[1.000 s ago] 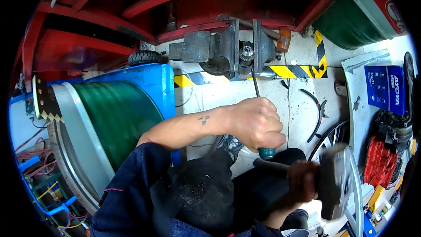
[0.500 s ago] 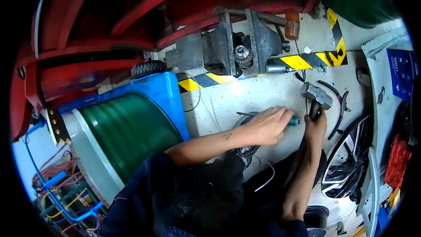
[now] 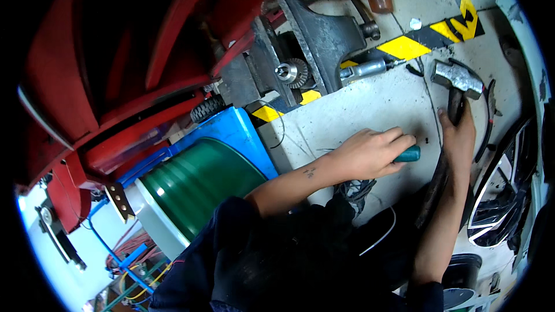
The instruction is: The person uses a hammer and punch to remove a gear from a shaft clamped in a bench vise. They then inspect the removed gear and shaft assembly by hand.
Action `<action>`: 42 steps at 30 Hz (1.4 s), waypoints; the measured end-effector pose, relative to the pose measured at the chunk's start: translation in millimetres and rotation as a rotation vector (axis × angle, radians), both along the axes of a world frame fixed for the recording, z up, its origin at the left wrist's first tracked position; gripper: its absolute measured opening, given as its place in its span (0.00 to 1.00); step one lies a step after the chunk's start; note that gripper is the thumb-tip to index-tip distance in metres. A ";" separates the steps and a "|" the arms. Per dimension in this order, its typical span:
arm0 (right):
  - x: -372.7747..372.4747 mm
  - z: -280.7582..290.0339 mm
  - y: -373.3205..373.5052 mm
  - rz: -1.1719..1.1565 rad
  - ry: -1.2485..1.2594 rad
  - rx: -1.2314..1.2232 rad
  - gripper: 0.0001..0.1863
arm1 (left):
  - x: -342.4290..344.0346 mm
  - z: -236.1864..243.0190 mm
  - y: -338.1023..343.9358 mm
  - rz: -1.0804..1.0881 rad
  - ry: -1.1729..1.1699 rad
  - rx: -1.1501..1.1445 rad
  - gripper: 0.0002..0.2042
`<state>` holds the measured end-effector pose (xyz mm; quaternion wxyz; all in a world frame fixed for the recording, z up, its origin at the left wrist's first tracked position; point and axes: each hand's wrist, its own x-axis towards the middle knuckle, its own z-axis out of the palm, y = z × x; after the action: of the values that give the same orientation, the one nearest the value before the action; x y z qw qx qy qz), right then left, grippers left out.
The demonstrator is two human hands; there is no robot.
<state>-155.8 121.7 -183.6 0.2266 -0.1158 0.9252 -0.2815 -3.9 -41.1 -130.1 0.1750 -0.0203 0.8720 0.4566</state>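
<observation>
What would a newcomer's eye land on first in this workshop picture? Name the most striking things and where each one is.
At centre, the left hand wraps a teal tool handle on the grey bench top. To its right, the right hand rests on the shaft of a steel-headed hammer. Above them a heavy grey vise sits against red steel framing, with a green drum at lower left.

Steel-headed hammer (image 3: pixel 457 84) flat; teal-handled tool (image 3: pixel 408 154) beside it
</observation>
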 end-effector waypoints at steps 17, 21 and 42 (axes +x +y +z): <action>34.4 22.8 -21.0 0.133 -0.544 -0.473 0.14 | -35.8 60.5 -9.9 -0.258 0.375 0.026 0.18; 29.3 20.6 -17.4 0.046 -0.535 -0.398 0.15 | -33.4 70.0 -7.8 -0.160 0.561 0.100 0.10; 35.7 17.7 -15.0 0.146 -0.542 -0.392 0.15 | -26.5 73.3 -20.9 -0.278 0.496 -0.284 0.08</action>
<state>-120.1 106.6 -165.9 0.4573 -0.1439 0.7488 -0.4578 -30.4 -62.0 -56.7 0.0132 0.1871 0.9376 0.2929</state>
